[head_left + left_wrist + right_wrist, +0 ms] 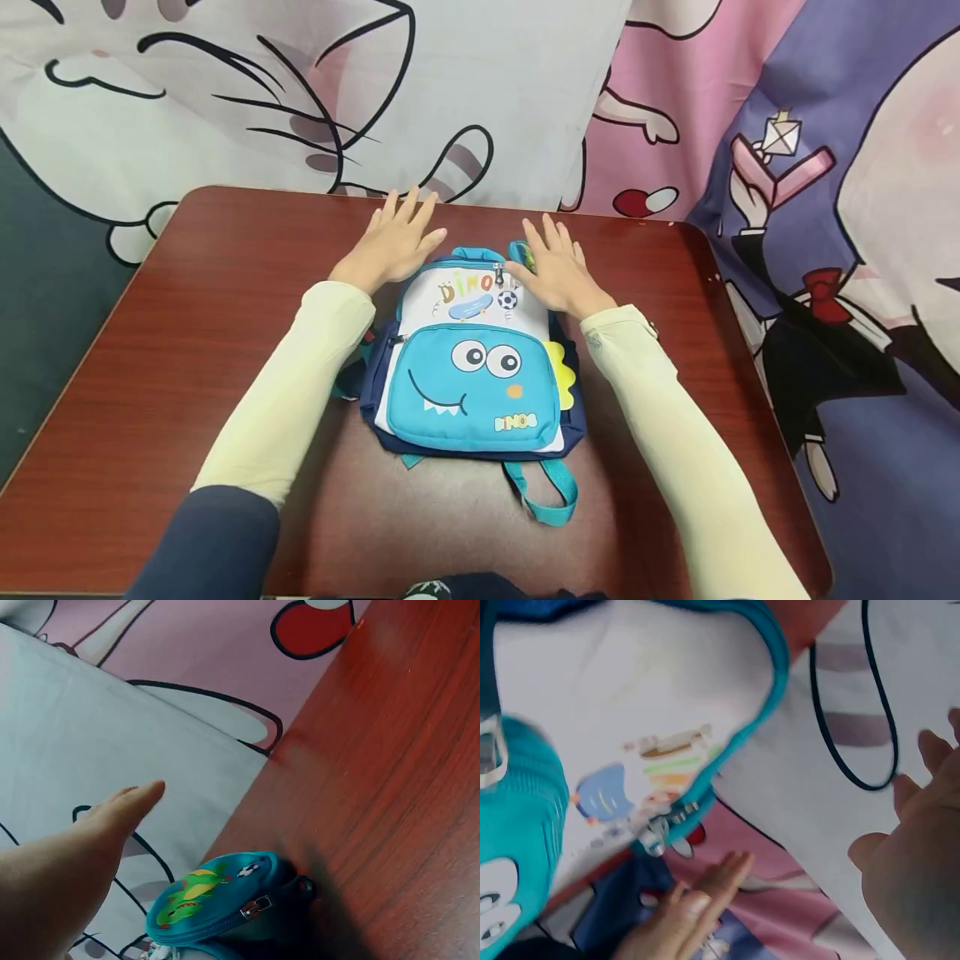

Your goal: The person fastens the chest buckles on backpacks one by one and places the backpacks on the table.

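A child's backpack (474,383) with a blue dinosaur-face front pocket, white upper panel and navy sides lies face up on the brown table (187,333). Its zipper pull (498,273) hangs near the top right. By the top left corner, my left hand (393,244) is held with straight, spread fingers and grips nothing. My right hand (558,271) spreads over the top right corner, its thumb across the printed letters; whether it touches the bag I cannot tell. A small teal zipped pouch (210,900) printed with a green dinosaur shows beside the left hand (67,870).
A teal strap loop (551,496) lies below the bag toward the front edge. Behind the table hangs a cartoon-printed white cloth (525,100), with pink cloth (697,75) and purple cloth (900,500) to its right.
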### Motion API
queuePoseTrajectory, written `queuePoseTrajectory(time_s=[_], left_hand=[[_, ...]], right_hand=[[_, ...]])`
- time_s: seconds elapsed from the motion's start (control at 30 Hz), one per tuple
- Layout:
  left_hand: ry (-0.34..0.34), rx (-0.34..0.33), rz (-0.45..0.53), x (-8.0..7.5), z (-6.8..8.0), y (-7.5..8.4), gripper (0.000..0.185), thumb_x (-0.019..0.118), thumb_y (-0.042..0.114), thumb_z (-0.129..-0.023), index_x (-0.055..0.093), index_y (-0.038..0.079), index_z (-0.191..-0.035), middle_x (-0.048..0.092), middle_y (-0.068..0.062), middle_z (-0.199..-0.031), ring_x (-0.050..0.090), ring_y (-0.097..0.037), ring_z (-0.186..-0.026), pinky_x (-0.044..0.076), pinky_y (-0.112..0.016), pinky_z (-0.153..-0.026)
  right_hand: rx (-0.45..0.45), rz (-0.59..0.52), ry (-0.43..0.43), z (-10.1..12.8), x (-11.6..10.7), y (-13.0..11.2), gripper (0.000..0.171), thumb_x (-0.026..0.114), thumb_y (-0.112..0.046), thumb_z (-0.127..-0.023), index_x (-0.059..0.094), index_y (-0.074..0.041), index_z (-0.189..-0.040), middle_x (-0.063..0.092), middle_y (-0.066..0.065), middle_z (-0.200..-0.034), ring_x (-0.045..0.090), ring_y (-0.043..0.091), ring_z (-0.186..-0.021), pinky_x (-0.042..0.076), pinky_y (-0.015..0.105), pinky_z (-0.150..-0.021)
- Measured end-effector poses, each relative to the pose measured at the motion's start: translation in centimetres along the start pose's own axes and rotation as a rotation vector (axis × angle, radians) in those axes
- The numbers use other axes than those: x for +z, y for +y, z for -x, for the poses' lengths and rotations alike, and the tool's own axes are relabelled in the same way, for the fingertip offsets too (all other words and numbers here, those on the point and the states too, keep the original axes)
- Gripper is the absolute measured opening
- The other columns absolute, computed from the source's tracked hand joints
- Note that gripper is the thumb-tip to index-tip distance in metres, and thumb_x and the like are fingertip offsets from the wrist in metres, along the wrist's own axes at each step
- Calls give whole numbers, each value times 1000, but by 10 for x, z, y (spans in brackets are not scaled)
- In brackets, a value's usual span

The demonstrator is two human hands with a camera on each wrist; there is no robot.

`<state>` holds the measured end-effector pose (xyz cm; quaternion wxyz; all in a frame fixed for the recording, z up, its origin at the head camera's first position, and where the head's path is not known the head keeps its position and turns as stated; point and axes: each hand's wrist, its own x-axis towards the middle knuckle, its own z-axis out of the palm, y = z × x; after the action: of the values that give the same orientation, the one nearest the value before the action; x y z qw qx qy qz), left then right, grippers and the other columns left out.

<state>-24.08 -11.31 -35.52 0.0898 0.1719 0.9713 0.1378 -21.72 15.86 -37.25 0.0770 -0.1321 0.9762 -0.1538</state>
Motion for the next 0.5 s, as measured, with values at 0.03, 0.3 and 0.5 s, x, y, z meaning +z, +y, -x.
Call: queuePoseTrajectory(time_s=[0.03,0.3,0.5], left_hand=[[5,3,11,-2,4,0,68,9,60,-94,-9,25,-149,-11,-9,-156,-16,-35,-140,-1,-56,-110],[133,72,156,-11,53,-18,64,17,53,-98,-3,22,-150,-5,-7,-156,-11,-31,-141,4,-56,-111],[241,58,308,-9,99,-48,58,24,43,-100,0,24,-150,0,-1,-156,-7,-25,-143,2,-50,-113]], right_hand=[[-3,-8,6,3,-1,1,82,36,-66,-88,1,-26,-151,-5,9,-156,-8,31,-142,1,56,-111],[-5,-131,97,41,-10,18,80,46,-56,-89,3,-26,-151,5,9,-156,6,31,-143,18,59,-107],[36,-215,148,73,-11,38,80,46,-55,-90,7,-22,-151,15,12,-154,15,32,-141,19,60,-106]])
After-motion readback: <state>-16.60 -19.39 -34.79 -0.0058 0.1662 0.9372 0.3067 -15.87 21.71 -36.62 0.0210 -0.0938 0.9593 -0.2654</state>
